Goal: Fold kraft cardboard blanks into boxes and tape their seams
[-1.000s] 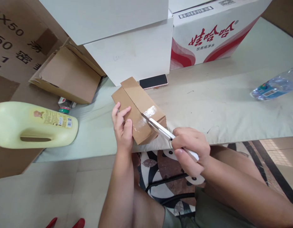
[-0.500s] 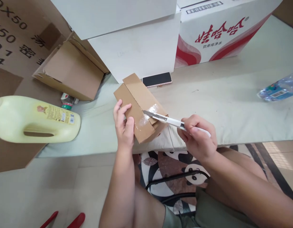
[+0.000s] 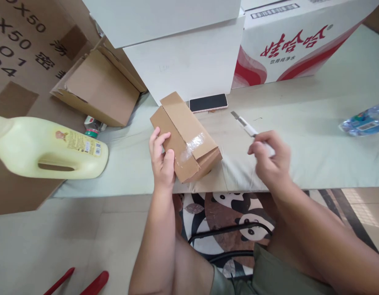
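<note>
A small brown cardboard box point(image 3: 183, 131) with clear tape across its top seam lies at the table's near edge. My left hand point(image 3: 161, 157) rests on its left side, fingers pressed on the flap, holding it down. My right hand point(image 3: 269, 157) grips a white utility knife point(image 3: 244, 125) with its blade out, raised to the right of the box and pointing up-left, apart from the cardboard. The near end flap of the box gapes slightly.
A black phone point(image 3: 208, 102) lies just behind the box. White boxes point(image 3: 183, 61) and a red-and-white carton point(image 3: 294, 45) stand at the back. An open brown carton point(image 3: 100, 86) and a yellow jug point(image 3: 48, 149) sit left; a plastic water bottle point(image 3: 363, 121) lies far right.
My right hand pulled the knife out of the taped seam and lifted it away to the right. My left hand stayed on the box.
</note>
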Motion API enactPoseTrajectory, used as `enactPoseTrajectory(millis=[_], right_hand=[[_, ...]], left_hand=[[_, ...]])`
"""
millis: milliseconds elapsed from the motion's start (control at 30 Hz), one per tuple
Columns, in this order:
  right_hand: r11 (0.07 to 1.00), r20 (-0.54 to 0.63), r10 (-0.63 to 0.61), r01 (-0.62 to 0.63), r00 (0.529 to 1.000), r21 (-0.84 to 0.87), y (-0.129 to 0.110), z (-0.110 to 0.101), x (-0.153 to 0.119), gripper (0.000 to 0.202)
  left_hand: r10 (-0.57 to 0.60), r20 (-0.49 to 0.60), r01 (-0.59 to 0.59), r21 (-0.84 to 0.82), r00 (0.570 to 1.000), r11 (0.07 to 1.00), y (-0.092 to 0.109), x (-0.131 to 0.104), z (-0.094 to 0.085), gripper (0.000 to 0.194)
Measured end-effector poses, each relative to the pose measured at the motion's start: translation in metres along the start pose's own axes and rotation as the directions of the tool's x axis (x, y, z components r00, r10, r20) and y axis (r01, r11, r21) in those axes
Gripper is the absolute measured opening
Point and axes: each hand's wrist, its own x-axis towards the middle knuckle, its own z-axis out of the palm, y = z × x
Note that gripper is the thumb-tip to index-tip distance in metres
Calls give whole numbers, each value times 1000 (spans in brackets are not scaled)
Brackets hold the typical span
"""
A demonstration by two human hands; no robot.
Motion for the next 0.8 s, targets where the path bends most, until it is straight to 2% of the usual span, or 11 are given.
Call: enactPoseTrajectory(millis=[67, 133, 233, 300, 400, 533, 600, 700, 800], right_hand=[[935, 171, 74, -8, 983, -355, 15, 6, -1, 13], [810, 267, 139, 45, 954, -584, 27, 10, -1, 25], [647, 320, 212, 113, 923, -754, 38, 13, -2, 37], [600, 308, 245, 106, 919, -793, 41, 13, -3, 39], [631, 327, 226, 117, 918, -767, 40, 15, -6, 38], [714, 461, 155, 223, 874, -663, 38, 20, -9, 38], [733, 477, 133, 238, 869, -638, 39, 22, -9, 41], [760, 471, 108, 233, 876, -607, 43, 24, -8, 44], [812, 518, 64, 257, 853, -523, 45, 24, -7, 40]], left_hand=[[-18, 7, 18, -5, 1000, 1000, -4, 1, -2, 46], [-31, 28, 32, -35, 999, 999, -8, 2, -4, 48], [-48, 64, 56, -133, 997, 989, -14, 3, -7, 51], [-93, 75, 107, -201, 993, 974, -13, 3, -10, 50], [-257, 108, 278, -317, 961, 907, -7, 4, -15, 42], [-477, 215, 521, -432, 852, 737, 2, 6, -25, 44], [-524, 207, 554, -464, 827, 691, 0, 7, -29, 41], [-583, 132, 565, -488, 802, 666, -9, 5, -31, 42], [-578, 182, 590, -450, 795, 670, -14, 0, -25, 54]])
